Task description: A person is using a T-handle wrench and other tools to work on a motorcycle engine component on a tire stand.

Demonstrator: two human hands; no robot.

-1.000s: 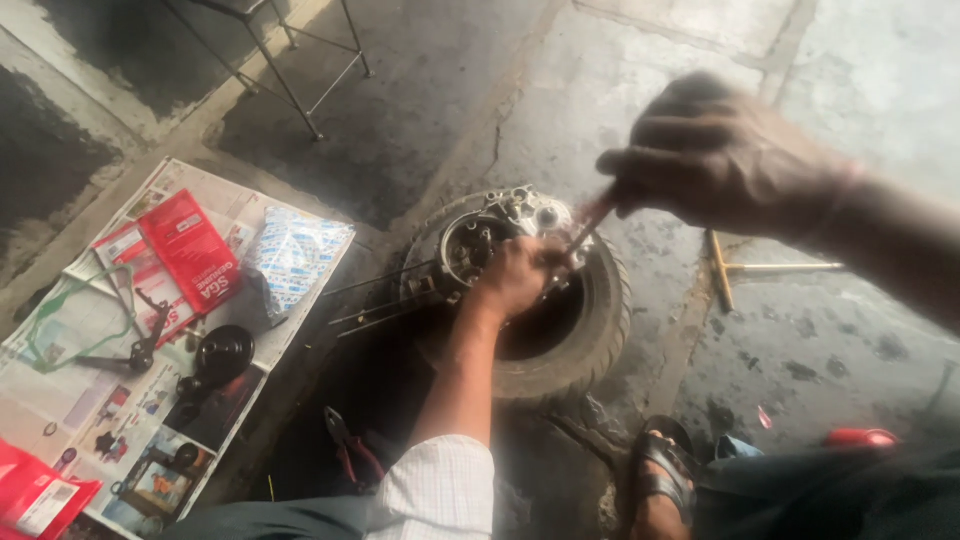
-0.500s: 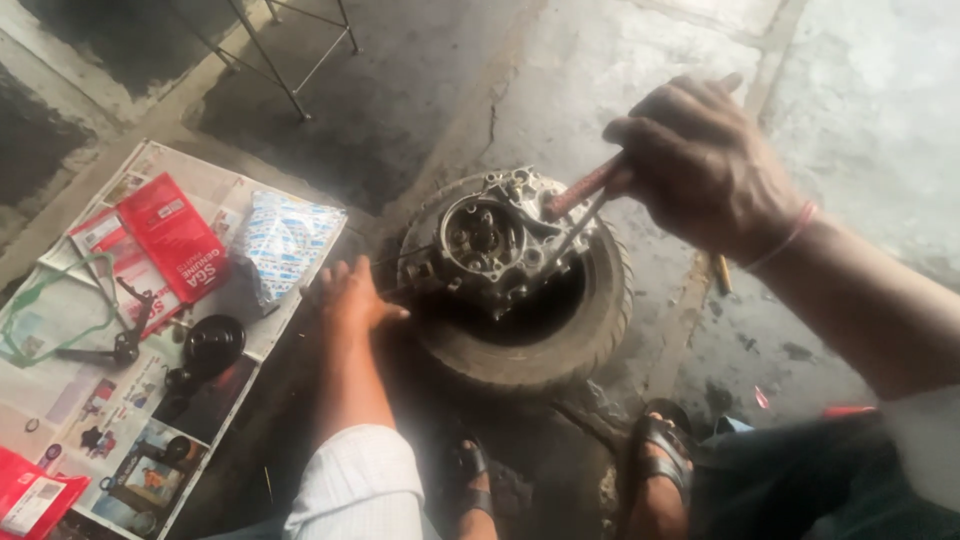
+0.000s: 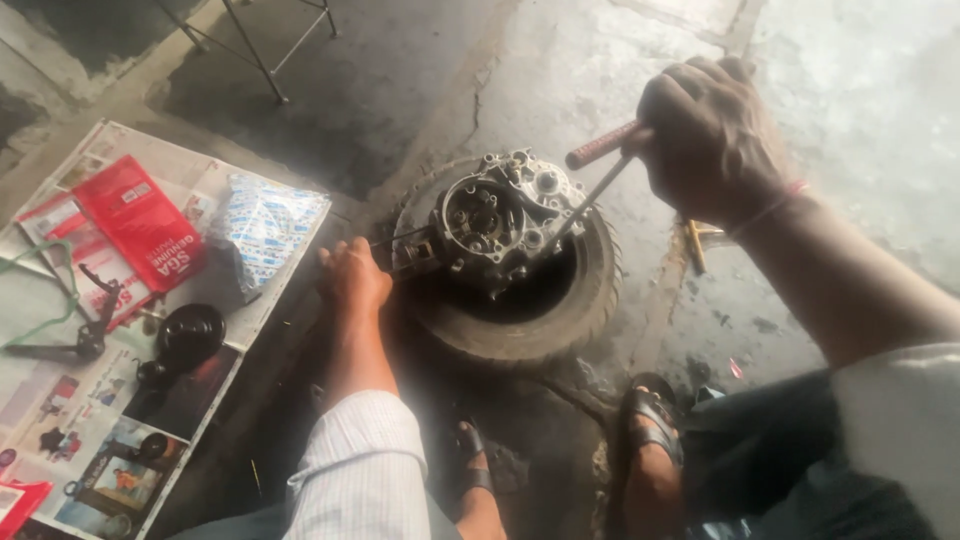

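Right hand (image 3: pixel 715 135) fisted around a red-handled metal screwdriver (image 3: pixel 597 170), shaft slanting down-left, tip in a grimy silver engine casing (image 3: pixel 500 220), casing resting on a worn black tyre (image 3: pixel 530 320), left hand (image 3: pixel 352 278) lying open against the casing's left edge, newspaper sheets (image 3: pixel 60 450) with red packets (image 3: pixel 140 220) well to the left.

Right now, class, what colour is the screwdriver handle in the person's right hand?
Red handle, gripped by the right hand; head view.

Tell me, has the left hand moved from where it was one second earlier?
Yes. The left hand came off the engine case and now rests left of it, beside the tyre.
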